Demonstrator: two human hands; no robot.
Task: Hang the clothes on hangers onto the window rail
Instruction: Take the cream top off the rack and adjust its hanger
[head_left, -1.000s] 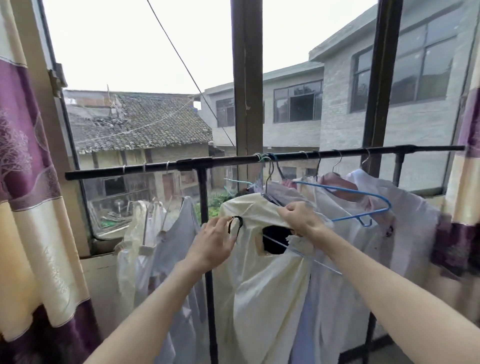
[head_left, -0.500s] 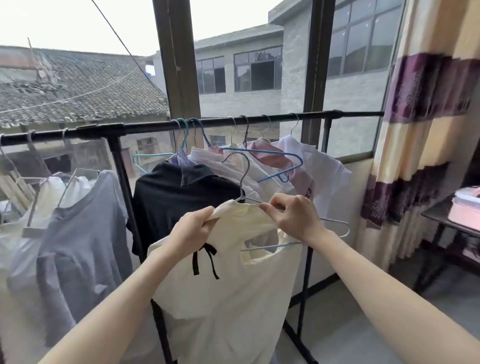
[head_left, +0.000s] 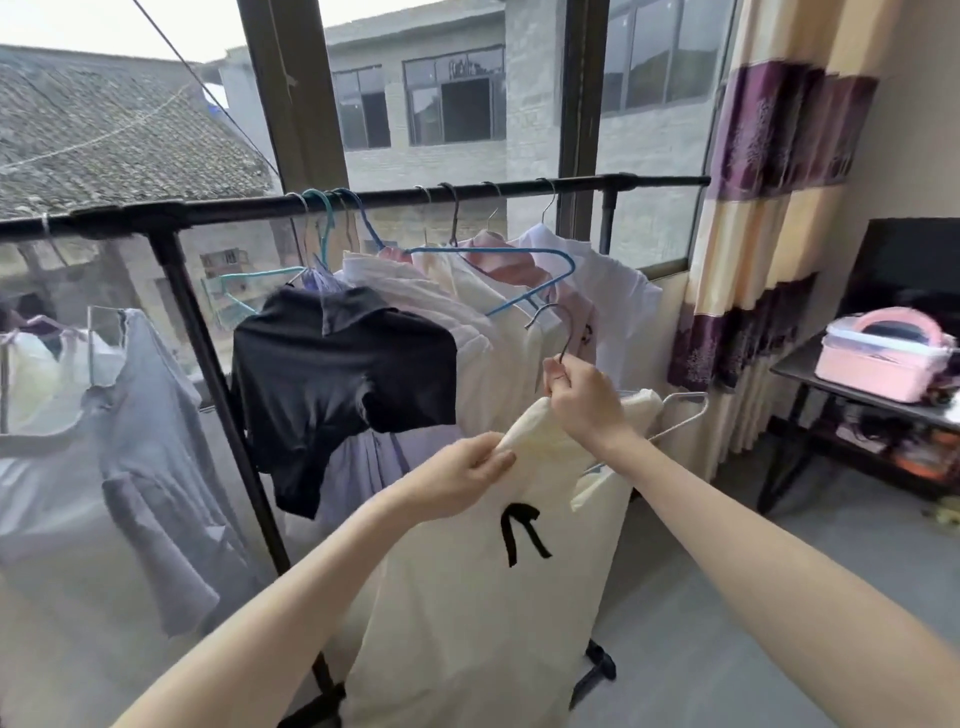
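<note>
The right hand (head_left: 584, 397) has its fingers (head_left: 557, 375) pinched shut on the neck of a wire hanger (head_left: 680, 415), hook free below the rail (head_left: 395, 200). The left hand (head_left: 462, 470) grips a shoulder of the cream dress (head_left: 467, 597) on that hanger — held in front of a black top (head_left: 332, 364) and pale shirts (head_left: 467, 296) already hung. A pink box (head_left: 883, 358) sits on the table (head_left: 810, 366) at right.

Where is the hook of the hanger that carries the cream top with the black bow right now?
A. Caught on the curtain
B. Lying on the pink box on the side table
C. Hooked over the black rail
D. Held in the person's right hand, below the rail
D: the right hand pinches the metal hanger at its neck, its hook free in the air well under the black rail, with the cream top draped below.
</note>
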